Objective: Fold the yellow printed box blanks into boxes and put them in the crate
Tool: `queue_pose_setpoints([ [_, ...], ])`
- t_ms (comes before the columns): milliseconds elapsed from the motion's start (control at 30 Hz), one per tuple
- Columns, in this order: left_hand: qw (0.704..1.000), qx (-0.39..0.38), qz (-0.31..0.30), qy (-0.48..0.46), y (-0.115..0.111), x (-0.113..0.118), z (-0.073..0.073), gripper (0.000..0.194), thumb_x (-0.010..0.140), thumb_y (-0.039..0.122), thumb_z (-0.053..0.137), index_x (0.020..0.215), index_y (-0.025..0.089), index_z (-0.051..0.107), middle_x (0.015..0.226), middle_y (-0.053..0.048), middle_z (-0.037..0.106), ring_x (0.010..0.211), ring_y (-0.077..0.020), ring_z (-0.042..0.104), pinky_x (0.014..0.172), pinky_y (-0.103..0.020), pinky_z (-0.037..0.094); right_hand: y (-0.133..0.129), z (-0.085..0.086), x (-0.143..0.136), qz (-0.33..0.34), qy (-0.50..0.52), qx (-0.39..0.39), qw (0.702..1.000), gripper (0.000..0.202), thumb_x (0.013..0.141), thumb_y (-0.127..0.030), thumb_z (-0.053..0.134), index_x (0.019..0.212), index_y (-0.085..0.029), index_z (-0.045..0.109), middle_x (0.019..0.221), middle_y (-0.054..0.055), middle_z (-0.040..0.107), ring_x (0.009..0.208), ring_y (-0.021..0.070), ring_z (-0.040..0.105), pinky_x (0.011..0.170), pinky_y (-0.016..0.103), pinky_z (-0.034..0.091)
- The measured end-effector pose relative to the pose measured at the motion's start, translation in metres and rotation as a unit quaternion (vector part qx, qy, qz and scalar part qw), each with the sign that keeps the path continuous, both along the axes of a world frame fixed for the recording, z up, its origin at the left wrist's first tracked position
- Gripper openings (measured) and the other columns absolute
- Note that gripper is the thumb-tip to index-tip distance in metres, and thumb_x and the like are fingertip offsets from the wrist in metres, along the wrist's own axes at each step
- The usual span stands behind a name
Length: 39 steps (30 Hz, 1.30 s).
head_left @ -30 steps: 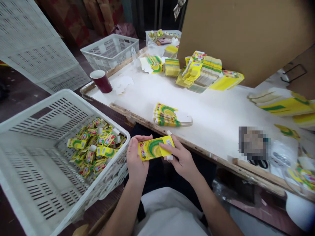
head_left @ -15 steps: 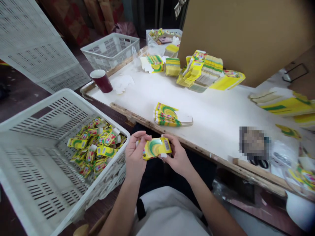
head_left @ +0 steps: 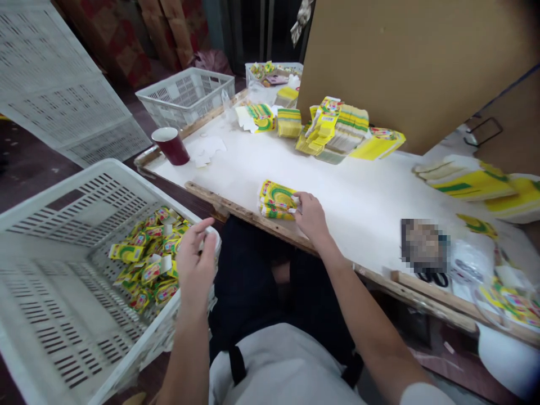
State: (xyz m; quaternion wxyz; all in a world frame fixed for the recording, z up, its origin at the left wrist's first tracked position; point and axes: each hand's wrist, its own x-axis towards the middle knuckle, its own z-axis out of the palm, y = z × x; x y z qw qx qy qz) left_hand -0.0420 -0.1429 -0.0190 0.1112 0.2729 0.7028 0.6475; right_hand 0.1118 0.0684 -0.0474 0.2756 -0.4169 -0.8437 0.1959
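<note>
Over the right rim of the big white crate is my left hand, its fingers apart with nothing in them. Inside that crate lies a heap of small yellow-green packets. My right hand is at the white table, its fingers closed on the right end of a small stack of flat yellow cartons. The stack lies near the table's wooden front edge.
A maroon mug stands at the table's left corner. Bundled yellow cartons lie at the back before a brown board. More cartons and black scissors are at the right. Another white crate is behind.
The packet between both hands is gone from them. My left hand has moved left to the crate and opened; my right hand has moved up to the carton stack and taken hold there.
</note>
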Motion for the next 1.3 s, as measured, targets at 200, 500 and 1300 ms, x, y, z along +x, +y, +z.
queue_pose_setpoints([
  [200, 0.977, 0.018, -0.165, -0.136, 0.022, 0.034, -0.022, 0.05, 0.072, 0.027, 0.069, 0.119, 0.022, 0.053, 0.121, -0.009, 0.059, 0.117, -0.0225, 0.052, 0.098, -0.038, 0.041, -0.04, 0.013, 0.004, -0.009, 0.145, -0.077, 0.986, 0.04, 0.07, -0.009, 0.055, 0.105, -0.022, 0.044, 0.091, 0.003, 0.057, 0.077, 0.0188, 0.056, 0.074, 0.035, 0.047],
  [500, 0.906, 0.24, -0.089, -0.336, 0.027, 0.061, -0.021, 0.026, 0.077, 0.045, 0.062, 0.084, 0.021, 0.055, 0.068, 0.003, 0.051, 0.064, -0.0098, 0.053, 0.065, -0.021, 0.047, -0.15, 0.005, 0.002, 0.22, 0.297, -0.516, 0.773, 0.046, 0.066, -0.018, 0.072, 0.101, -0.024, 0.042, 0.09, -0.001, 0.053, 0.075, 0.0118, 0.054, 0.064, 0.024, 0.045],
  [1300, 0.982, 0.083, -0.162, 0.046, 0.004, 0.035, 0.009, 0.064, 0.076, 0.048, 0.063, 0.131, 0.022, 0.044, 0.135, -0.012, 0.048, 0.127, -0.028, 0.042, 0.106, -0.044, 0.032, -0.102, 0.032, 0.051, 0.06, 0.106, 0.099, 0.988, 0.032, 0.083, -0.007, 0.05, 0.095, -0.028, 0.071, 0.081, 0.003, 0.061, 0.085, 0.0205, 0.055, 0.083, 0.04, 0.044],
])
